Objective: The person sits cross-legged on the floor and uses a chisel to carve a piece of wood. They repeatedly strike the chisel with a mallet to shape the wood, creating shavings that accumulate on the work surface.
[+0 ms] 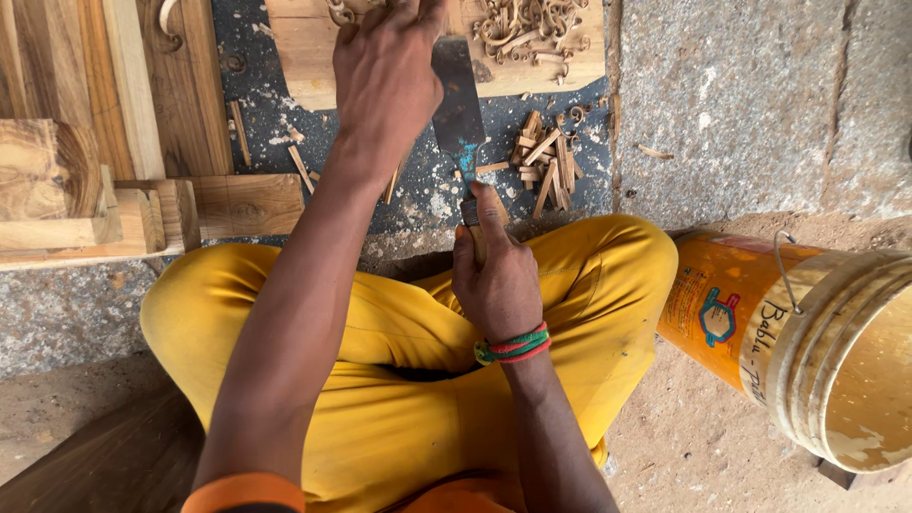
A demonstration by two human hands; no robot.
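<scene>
Two hands share one tool here. The right hand (496, 285), at the centre of the frame, has its fingers closed round the handle of a broad flat chisel (458, 109), the index finger laid along the shaft. The blade points up the frame to the wooden board (304, 47) at the top edge. The left hand (385, 81) reaches far forward on a straight arm, its back to the camera and its fingers bent down over the board beside the blade (whether they pinch a small piece there I cannot tell).

This looks like the paring step, with the edge being set on the work. A cut from here would call for a steady push from the right wrist, with the left fingers kept out of the blade's line. Split wood chips (546, 161) lie just right of the blade, and an orange bucket (836, 351) lies tipped at the lower right.
</scene>
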